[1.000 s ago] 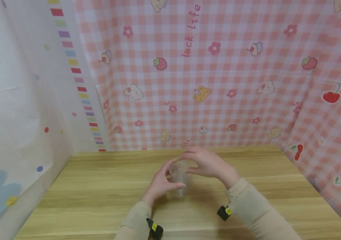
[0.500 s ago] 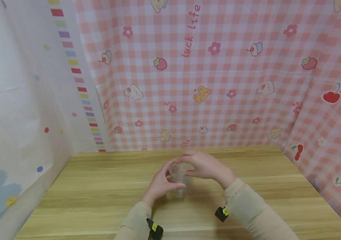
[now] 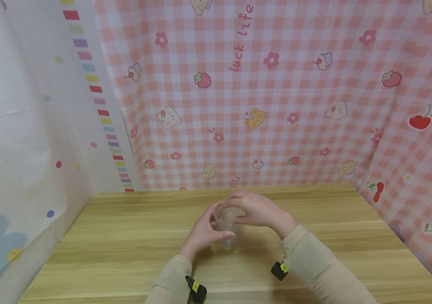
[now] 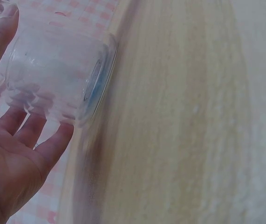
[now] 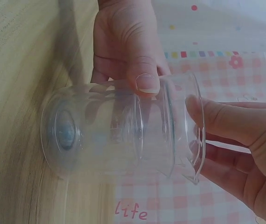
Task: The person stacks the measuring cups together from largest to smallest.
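Observation:
Clear beakers stand upright on the table. In the right wrist view one small-rimmed inner beaker (image 5: 184,151) sits inside an outer beaker (image 5: 100,140), with its spouted rim sticking out above the outer rim. My left hand (image 3: 200,234) holds the outer beaker from the left, thumb in front and fingers behind. From above, my right hand (image 3: 259,211) pinches the inner beaker's rim between thumb and fingers. The left wrist view shows the outer beaker's base (image 4: 98,88) at the tabletop, with the left fingertips (image 4: 60,135) against its side.
The wood-grain table (image 3: 124,245) reaches back to a pink checked cloth (image 3: 239,97). A white cloth with cartoon prints (image 3: 18,126) hangs on the left. More checked cloth with cherries (image 3: 421,169) borders the right.
My right hand has lowered slightly and shifted a little left at the top of the beakers. The left hand has stayed in place.

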`<state>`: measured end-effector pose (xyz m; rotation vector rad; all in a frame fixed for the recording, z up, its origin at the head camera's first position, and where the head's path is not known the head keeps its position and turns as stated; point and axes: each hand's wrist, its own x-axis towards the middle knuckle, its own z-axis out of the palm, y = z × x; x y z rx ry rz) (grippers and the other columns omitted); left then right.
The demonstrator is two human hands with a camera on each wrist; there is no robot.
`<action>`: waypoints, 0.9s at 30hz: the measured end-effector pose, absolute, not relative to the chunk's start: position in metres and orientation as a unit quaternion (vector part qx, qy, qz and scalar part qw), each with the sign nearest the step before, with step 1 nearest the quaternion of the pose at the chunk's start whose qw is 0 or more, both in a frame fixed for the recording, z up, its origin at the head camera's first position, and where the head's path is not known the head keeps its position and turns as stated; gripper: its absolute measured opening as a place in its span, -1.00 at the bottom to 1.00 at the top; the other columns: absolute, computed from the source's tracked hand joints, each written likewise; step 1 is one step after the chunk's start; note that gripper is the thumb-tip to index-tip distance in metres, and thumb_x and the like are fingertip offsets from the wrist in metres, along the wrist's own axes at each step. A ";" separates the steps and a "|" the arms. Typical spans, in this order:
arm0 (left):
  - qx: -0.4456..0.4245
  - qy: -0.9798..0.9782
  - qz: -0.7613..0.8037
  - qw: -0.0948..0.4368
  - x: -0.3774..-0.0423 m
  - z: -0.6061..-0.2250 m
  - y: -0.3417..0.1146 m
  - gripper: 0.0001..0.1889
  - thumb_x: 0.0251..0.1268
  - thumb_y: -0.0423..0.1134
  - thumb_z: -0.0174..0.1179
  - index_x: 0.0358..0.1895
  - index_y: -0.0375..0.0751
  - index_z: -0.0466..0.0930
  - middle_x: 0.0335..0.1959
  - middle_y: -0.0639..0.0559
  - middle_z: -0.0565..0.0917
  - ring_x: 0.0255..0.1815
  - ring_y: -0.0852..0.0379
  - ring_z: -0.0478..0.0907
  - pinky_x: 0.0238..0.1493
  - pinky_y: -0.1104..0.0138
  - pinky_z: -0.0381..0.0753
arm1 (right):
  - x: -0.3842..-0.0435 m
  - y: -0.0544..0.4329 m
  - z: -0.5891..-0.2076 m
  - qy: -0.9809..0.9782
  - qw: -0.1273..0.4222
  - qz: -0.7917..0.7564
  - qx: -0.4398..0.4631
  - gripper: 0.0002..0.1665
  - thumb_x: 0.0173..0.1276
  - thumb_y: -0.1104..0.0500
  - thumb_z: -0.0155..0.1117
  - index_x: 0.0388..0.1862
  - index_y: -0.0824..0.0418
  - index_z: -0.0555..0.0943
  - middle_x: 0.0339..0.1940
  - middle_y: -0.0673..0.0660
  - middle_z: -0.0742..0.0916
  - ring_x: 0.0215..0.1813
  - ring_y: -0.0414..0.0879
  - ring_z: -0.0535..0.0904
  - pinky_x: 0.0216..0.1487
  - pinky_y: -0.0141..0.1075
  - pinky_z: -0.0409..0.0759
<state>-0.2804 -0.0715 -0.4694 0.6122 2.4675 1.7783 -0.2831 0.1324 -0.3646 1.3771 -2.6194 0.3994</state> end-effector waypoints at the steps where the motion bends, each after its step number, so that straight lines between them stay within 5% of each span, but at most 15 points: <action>1: 0.198 0.795 0.573 0.019 -0.280 -0.469 -0.072 -0.07 -0.02 -0.26 0.56 0.47 0.04 0.24 0.36 -0.02 0.42 0.27 -0.05 0.43 0.18 0.12 0.55 | -0.283 0.132 -0.365 -0.875 0.076 0.133 0.458 -0.45 0.13 0.15 0.57 0.13 0.13 0.67 0.11 0.07 0.69 0.14 -0.03 0.59 0.14 -0.12 0.59; 27: 0.212 0.791 0.574 0.013 -0.283 -0.472 -0.072 -0.06 -0.02 -0.27 0.57 0.47 0.05 0.25 0.37 0.04 0.42 0.27 -0.02 0.44 0.21 0.10 0.53 | -0.292 0.126 -0.365 -0.881 0.017 0.128 0.455 -0.52 0.17 0.15 0.54 0.10 0.12 0.69 0.11 0.03 0.69 0.14 -0.06 0.59 0.14 -0.15 0.59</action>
